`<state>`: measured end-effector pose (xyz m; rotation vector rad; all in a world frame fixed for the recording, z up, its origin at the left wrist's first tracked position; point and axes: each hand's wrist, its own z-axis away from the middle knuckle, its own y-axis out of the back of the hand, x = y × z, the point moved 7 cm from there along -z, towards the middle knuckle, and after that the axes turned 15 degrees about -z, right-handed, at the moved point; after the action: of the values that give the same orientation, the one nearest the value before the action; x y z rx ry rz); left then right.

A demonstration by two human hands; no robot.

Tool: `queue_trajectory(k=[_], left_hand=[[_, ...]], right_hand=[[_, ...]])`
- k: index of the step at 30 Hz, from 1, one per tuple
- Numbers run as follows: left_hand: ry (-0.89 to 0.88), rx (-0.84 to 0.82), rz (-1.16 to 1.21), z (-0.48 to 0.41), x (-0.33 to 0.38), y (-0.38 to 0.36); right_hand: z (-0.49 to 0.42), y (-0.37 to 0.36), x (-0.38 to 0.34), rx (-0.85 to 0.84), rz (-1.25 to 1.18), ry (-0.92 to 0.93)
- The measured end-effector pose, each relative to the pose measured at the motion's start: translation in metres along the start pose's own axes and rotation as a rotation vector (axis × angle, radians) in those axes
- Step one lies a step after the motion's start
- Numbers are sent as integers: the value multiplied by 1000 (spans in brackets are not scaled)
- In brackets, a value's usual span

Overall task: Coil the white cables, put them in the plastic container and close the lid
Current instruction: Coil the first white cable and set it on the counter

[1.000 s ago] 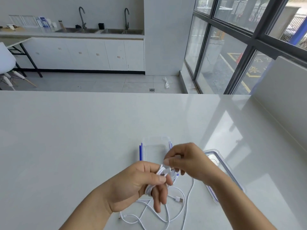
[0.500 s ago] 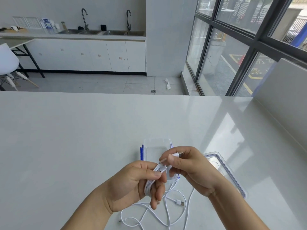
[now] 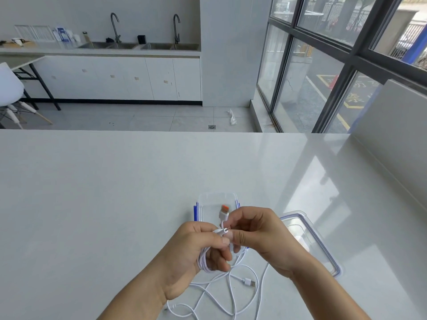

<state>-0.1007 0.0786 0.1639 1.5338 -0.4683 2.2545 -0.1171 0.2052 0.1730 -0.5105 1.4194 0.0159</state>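
- A second cable (image 3: pixel 231 294) lies loose on the table (image 3: pixel 92 192) nearest the camera, uncoiled, its loops overlapping and its plug (image 3: pixel 250 282) lying flat just right of the tangle.
- Above it, a coil (image 3: pixel 204 262) of white cable is gripped by the left hand (image 3: pixel 196 248); the thumb is pressed over the top of the loops and the fingers are curled through them.
- The ends (image 3: pixel 224 230) of that cable are pinched between the thumb and forefinger of the right hand (image 3: pixel 261 236), right against the left thumb; an orange-tipped plug (image 3: pixel 224 210) stands up above the pinch.
- The step in hand is judged to be the finishing of the first coil: the windings look complete and only the ends remain to be secured.
- The lid (image 3: pixel 321 255) lies flat on the table to the right, partly hidden by the right wrist.
- The container (image 3: pixel 208 203) sits open just beyond the hands and appears to hold nothing.
- Next, the ends should be tucked or wrapped so the loops cannot spring apart, and the coil carried forward and lowered into the container; the loose cable is then to be wound likewise before the lid is pressed on.
- A counter with sinks (image 3: pixel 138 45) is seen far behind.
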Motion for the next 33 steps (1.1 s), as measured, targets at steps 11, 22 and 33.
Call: queue_trajectory(k=[11,22,33], left_hand=[[-53,306,-44,11,13,20],[69,270,-173,10,0,19],[81,360,-92,7,-1,29]], right_hand=[[0,9,-5,73,-117,83],[11,27,-4,249,-266,78],[39,38,12,426,-324,223]])
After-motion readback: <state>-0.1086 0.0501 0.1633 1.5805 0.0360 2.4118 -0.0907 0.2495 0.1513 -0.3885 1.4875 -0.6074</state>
